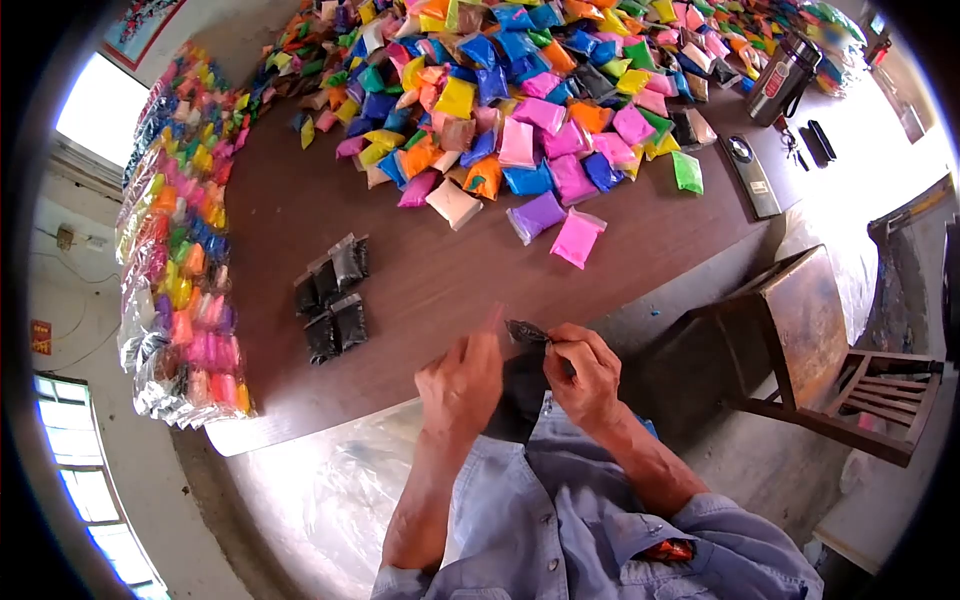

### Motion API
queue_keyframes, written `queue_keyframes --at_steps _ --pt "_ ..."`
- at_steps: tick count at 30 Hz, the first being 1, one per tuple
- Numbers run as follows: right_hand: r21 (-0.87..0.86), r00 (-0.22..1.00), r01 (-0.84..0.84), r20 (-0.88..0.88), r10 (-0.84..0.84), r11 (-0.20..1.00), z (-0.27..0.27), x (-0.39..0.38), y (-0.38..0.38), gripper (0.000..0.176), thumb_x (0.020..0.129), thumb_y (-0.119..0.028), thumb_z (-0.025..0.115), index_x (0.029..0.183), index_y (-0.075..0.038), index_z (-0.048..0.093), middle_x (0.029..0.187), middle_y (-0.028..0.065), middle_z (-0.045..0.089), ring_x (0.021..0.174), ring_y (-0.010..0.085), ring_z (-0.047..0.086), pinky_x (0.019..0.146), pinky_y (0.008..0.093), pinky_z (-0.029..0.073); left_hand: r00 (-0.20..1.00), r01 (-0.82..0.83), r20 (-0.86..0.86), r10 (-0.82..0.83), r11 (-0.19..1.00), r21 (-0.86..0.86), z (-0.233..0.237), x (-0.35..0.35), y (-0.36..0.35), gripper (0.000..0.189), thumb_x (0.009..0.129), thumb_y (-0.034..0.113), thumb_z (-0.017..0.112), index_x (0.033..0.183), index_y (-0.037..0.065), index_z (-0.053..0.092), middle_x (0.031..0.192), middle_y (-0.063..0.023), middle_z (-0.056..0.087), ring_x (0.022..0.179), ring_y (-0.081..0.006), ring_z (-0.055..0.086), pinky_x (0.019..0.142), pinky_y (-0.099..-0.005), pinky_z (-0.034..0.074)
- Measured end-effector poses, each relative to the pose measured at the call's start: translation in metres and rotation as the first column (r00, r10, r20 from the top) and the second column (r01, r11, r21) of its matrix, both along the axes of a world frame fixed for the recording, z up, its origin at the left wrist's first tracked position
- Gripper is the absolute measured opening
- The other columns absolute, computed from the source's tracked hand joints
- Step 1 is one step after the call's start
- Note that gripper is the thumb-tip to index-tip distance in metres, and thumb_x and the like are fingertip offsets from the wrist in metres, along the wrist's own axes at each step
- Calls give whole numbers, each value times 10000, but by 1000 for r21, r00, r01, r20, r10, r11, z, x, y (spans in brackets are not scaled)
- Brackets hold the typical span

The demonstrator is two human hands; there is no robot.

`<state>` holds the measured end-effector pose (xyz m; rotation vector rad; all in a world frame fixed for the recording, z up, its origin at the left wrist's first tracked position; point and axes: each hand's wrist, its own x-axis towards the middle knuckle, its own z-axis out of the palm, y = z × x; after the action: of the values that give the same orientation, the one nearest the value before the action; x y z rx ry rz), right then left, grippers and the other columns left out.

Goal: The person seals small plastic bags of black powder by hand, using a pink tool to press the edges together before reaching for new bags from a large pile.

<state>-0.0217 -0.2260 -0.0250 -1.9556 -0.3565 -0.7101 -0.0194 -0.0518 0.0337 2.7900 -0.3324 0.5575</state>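
Near the table's front edge, my right hand (585, 375) pinches a small black packet (525, 332) by its end, between thumb and fingers. Beside it on the left, my left hand (460, 382) is closed with its fingers curled in. A faint reddish streak shows just above those fingers, too blurred to name, and whatever they hold is hidden. Several black packets (348, 265) lie grouped on the brown table (420, 280), to the left of my hands. Ahead of me, a pink packet (578, 238) and a purple packet (536, 218) lie at the near side of a big pile.
The heap of colourful packets (520, 145) covers the table's far side. Bagged packets (190, 260) line the left edge. At the right are a metal flask (785, 80), a long metallic device (752, 178), keys (795, 148) and a wooden chair (815, 325).
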Motion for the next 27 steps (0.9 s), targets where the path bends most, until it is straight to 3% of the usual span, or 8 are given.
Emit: queue_keyframes --at_steps 4,10,12,15,18,22,26,27 --pt "-26 999 -38 6 38 999 1 2 -1 223 777 147 764 888 1 637 1003 154 731 854 307 738 732 355 600 992 124 -23 -127 988 -90 -9 -9 -20 203 898 112 713 798 142 539 697 -36 589 573 -259 658 487 -413 513" --pt "-50 998 -48 30 49 998 4 2 -2 212 796 149 753 886 1 630 999 153 724 852 302 736 727 353 596 998 44 -36 -44 999 -2 -15 4 -1 209 920 150 711 789 143 548 670 -49 603 557 -274 659 494 -409 518" --pt "-35 998 -34 49 35 999 8 3 2 206 809 146 750 886 1 626 979 147 716 836 282 731 714 344 589 1000 -26 5 26 999 -46 -15 7 6 139 940 118 737 844 93 640 730 -114 685 606 -316 681 536 -411 520" --pt "258 962 106 -272 -33 960 1 -6 0 144 923 89 711 938 -3 601 856 62 657 749 87 626 627 244 510 997 -64 -62 52 974 -217 -4 -2 -1 120 935 102 752 861 92 658 760 -124 701 611 -331 683 524 -414 509" --pt "460 849 254 -527 32 851 -11 -15 0 91 960 38 681 975 12 596 901 66 667 744 107 654 648 252 549 1000 22 -6 -27 925 -380 -11 -11 -16 110 925 95 770 873 95 674 753 -119 697 606 -337 680 519 -420 504" --pt "509 758 310 -642 114 803 -6 -19 2 83 989 -7 674 992 11 594 864 35 646 723 89 646 642 242 544 992 97 -49 -115 955 -279 -27 -14 -28 117 939 149 769 880 92 685 757 -114 699 638 -348 698 542 -428 521" --pt "589 754 313 -631 183 745 -15 -17 -2 106 1000 -38 672 979 8 579 787 39 642 687 94 650 622 241 540 989 -110 -113 91 978 -175 -43 1 -3 103 944 138 761 884 91 693 769 -115 709 673 -344 710 564 -431 531" --pt "589 739 319 -645 193 743 -14 -14 -4 113 1003 -46 671 977 6 574 772 40 646 677 98 653 616 246 543 993 -90 -91 68 960 -266 -40 8 5 91 929 113 778 900 78 699 779 -132 711 675 -344 708 566 -417 530"
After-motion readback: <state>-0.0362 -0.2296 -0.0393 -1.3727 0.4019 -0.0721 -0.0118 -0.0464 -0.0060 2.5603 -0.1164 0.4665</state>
